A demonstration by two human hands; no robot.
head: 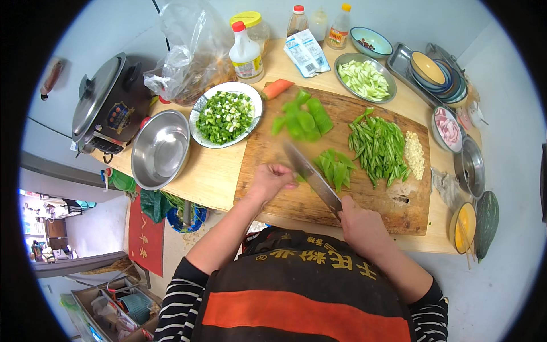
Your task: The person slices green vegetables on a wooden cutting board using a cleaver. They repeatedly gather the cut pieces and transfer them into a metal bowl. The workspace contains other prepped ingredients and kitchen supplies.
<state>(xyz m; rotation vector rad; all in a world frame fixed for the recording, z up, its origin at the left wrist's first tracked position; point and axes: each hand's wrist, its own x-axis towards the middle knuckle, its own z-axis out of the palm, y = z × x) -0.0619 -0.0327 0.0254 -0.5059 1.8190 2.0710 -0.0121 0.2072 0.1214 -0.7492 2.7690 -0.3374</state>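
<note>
My right hand (363, 220) grips the handle of a kitchen knife (316, 184). Its blade slants up and left over a wooden cutting board (290, 209). Left of the blade, my left hand (273, 181) has its fingers curled in above the board; whether a piece is pinched in them is not visible. Flat green vegetable slices (335, 169) lie just right of the blade. Beyond its blurred tip sit larger green vegetable pieces (303, 119), partly blurred. Thinly sliced green peppers (378, 147) and minced garlic (413, 156) form heaps on the right half. A carrot piece (277, 89) rests at the far left corner.
Left of the board stand a plate of chopped scallions (224, 117), a steel bowl (160, 149) and a lidded cooker (107, 102). Bottles (245, 55) line the back. Rightward are a bowl of pale-green slices (365, 79), sliced meat (446, 128), yellow liquid with chopsticks (462, 226) and a dark-green gourd (487, 222).
</note>
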